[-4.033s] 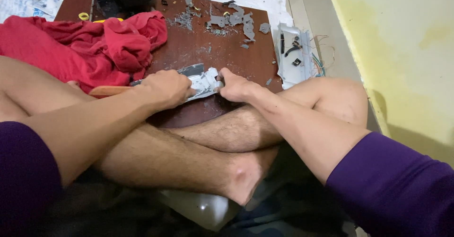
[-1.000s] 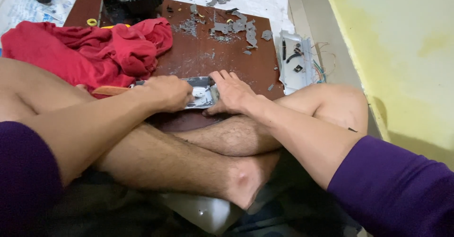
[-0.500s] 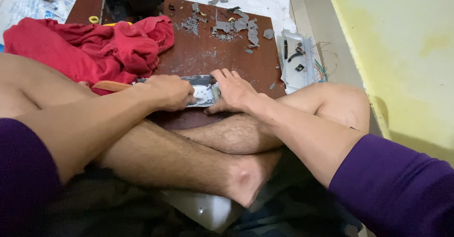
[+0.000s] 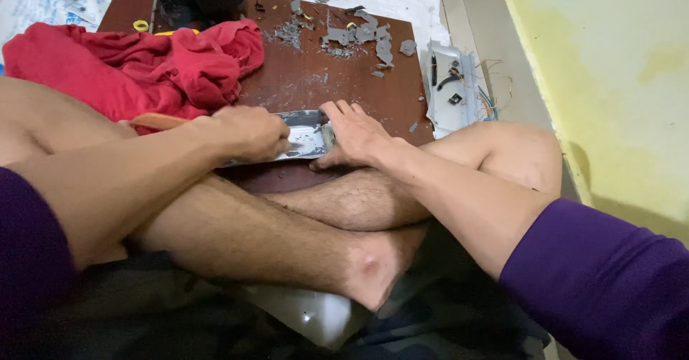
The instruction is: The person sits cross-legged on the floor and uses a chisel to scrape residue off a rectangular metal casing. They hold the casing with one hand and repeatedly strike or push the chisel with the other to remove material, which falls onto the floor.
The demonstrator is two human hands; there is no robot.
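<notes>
Both hands meet at the near edge of the brown board [image 4: 316,80], which is the landmark here. Left hand [image 4: 247,134] is closed around a tool with a wooden handle [image 4: 154,122], its front end hidden under the fingers. Right hand [image 4: 355,134] lies flat with fingers spread and presses on a small grey plate [image 4: 305,141], probably to stop it from sliding. Grey scraps [image 4: 355,33] lie at the far side of the board, a red cloth [image 4: 136,66] covers its left part, and a white tray with wires [image 4: 456,87] sits just beside its right edge.
</notes>
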